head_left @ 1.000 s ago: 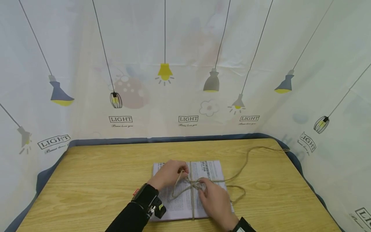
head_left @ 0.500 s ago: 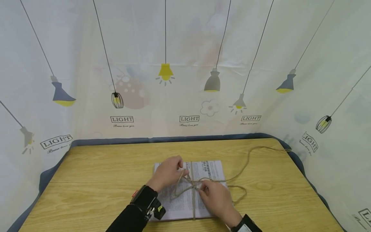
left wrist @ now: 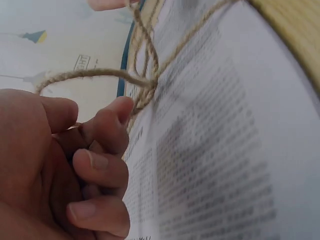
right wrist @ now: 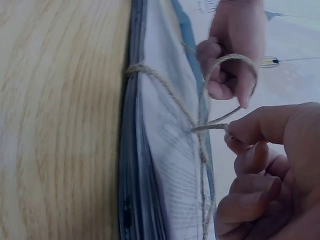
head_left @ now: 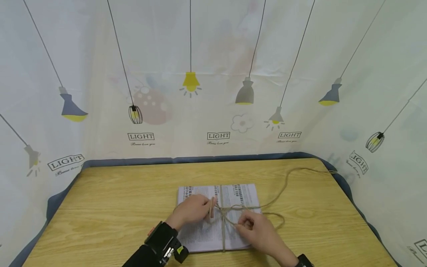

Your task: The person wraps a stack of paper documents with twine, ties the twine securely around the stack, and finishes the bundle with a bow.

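while newspaper stack (head_left: pixel 203 237) lies flat on wooden table (head_left: pixel 116 207), twine (head_left: pixel 223 237) crossed over its top, both hands at knot (head_left: pixel 224 210) in middle. left hand (head_left: pixel 192 208) holding loop (right wrist: pixel 232 56) in curled fingers, right hand (head_left: pixel 258 227) pinching another strand just beside knot. looks like bow-tying step to me, knot seems loose. next move calls for even outward pull imo, without letting loop slip.

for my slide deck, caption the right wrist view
Right hand pinching twine wrapped around a newspaper stack, left hand at a twine loop.
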Tool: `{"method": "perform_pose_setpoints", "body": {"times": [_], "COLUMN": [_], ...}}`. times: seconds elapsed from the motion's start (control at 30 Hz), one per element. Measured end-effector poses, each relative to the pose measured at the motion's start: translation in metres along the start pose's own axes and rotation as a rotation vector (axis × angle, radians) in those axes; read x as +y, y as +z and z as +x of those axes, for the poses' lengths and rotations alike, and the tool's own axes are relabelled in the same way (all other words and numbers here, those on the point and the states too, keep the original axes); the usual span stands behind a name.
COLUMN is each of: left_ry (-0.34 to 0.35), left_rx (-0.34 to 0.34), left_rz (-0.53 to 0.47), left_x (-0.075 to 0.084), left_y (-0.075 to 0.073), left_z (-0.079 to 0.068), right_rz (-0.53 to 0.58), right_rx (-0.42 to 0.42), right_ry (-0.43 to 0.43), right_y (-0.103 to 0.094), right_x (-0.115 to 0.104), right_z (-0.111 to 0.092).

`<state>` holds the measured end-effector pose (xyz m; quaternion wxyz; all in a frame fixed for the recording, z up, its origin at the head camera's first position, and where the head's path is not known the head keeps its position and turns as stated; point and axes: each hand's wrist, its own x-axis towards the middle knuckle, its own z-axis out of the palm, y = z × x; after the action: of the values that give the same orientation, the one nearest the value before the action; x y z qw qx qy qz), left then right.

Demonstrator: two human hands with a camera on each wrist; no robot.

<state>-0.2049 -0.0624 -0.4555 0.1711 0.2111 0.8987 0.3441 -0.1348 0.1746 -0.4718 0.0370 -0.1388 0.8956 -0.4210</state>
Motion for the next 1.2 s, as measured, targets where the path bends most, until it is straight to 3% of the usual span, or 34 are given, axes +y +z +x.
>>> {"method": "perform_pose_setpoints", "body": {"times": [0.2,0.4,0.6,0.8,0.93,1.2], "left_ry": [0.062,0.009,-0.089,-0.100,-0.127,-0.143], "left_rx": [-0.088,-0.140,-0.109,-0.120,-0.125,-0.110], "left_rz": [-0.141,-0.245,-0.305,-0.294,-0.366,-0.466], "left_x": [0.007,0.016,0.015,0.011,0.014,0.020], "left_y": [0.017,0.027,0.025,0.027,0.033,0.052], "left_z": [-0.003,-0.009,-0.014,-0.016,-0.015,-0.015], "right_rz": [0.181,0.305,0.310,0.313,0.332,0.391], "right_rx": [-0.078,-0.162,-0.121,-0.097,-0.139,-0.213], "right_ry": [0.023,0.026,0.072,0.082,0.039,-0.152], "right_y": [-0.011,-0.012,-0.016,-0.021,-0.018,-0.005], "right_x": [-0.003,-0.002,-0.001,-0.001,0.000,0.006], "right_z": [-0.005,-0.008,-0.008,-0.008,-0.011,-0.015]}}
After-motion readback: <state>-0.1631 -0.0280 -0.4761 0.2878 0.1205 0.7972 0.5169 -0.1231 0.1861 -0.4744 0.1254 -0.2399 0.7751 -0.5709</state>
